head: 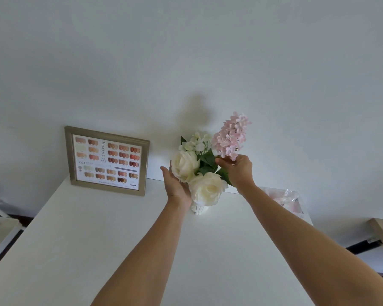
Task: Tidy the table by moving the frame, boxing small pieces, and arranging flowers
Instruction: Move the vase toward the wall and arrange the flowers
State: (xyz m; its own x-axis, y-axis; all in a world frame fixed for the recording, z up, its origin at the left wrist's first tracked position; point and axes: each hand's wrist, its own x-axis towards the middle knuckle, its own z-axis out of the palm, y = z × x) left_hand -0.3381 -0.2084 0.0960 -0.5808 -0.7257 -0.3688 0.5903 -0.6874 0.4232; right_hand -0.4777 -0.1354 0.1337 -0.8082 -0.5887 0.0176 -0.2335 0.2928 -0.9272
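Bare table [97, 250]; both hands at vase [200, 209].

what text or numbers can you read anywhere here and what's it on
"MIGIINC", roughly, letters uncertain: printed vertically on the colour chart in the frame leaning against the wall.
"024": on the same chart, left side, above the lower rows of swatches.
The small characters beside the vertical word, the dark bar and the bottom line are too small to read.
Nothing else carries text.

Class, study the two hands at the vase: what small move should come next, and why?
Probably lower the pink flower sprig into the white vase. The right hand holds it above the leaves, while the open left hand steadies the cream roses.
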